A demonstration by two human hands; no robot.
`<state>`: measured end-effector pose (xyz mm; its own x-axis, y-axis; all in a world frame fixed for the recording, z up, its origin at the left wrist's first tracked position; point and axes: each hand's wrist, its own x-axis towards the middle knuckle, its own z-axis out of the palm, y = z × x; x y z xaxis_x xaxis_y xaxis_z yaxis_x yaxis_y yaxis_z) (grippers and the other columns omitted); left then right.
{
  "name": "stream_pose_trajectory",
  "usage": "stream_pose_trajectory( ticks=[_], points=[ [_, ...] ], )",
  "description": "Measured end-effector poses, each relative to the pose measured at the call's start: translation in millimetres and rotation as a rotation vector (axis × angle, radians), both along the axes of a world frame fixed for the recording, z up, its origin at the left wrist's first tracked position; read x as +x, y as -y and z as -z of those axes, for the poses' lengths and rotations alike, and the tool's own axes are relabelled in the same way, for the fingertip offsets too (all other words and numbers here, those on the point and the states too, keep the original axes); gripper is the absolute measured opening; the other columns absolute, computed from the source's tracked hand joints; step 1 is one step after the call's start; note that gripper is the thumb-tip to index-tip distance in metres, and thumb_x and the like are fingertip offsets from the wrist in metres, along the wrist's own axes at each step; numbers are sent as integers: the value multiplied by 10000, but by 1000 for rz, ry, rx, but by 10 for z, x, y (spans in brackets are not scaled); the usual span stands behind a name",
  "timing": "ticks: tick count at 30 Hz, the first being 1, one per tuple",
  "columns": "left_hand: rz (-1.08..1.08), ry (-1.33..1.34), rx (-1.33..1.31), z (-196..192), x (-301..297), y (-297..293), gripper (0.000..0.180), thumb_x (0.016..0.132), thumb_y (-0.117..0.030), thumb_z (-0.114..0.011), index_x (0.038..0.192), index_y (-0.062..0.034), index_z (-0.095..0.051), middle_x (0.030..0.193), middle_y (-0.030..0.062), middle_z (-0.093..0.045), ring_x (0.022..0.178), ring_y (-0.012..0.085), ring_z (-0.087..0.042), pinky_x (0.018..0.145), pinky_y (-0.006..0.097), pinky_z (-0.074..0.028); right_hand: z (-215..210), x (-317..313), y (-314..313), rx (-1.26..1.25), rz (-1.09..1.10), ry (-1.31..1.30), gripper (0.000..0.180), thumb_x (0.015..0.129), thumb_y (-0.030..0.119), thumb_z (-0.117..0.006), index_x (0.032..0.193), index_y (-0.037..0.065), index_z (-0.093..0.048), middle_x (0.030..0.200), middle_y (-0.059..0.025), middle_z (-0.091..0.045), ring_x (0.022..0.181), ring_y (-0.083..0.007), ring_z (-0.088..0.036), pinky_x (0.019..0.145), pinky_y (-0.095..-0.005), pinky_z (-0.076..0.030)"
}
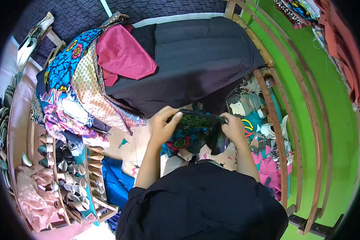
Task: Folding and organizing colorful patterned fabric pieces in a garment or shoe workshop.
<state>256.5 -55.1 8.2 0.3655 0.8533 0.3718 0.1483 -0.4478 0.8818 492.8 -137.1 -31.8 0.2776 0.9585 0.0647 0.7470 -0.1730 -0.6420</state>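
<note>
A dark piece of patterned fabric with green in it is stretched between my two hands in front of my body. My left hand pinches its left end, thumb on top. At the other end, my right hand grips the edge between thumb and fingers. Part of the fabric hangs down below my right hand. Under it shows a blue floral cloth with a red flower; whether the two are one piece I cannot tell. Scissors with yellow and red handles lie just right of my right hand.
Ahead is a surface draped in dark cloth, with a pink cloth and patterned fabrics heaped at its left. A shoe rack stands left. Wooden rails rise at right, beside pink fabric scraps. Offcuts litter the tiled floor.
</note>
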Motion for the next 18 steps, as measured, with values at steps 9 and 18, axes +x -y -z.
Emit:
stream_pose_trajectory(
  ticks=[9,18],
  points=[
    [-334,32,70,-148,-734,-124,113,807,-71,-570,753,27,-556,637,-2,-438,603,79,-403,549,219,-318,124,384,-164,534,-11,8,236,647,67,-495,853,52,-610,795,-130,-601,779,-298,-566,756,-378,-392],
    [-389,30,-88,239,-1238,-47,58,734,-6,-634,774,16,-598,716,-6,-520,634,57,-469,572,181,-364,-276,456,-215,374,172,-3,170,659,106,-655,820,59,-631,744,-115,-622,673,-229,-604,599,-283,-445]
  ],
)
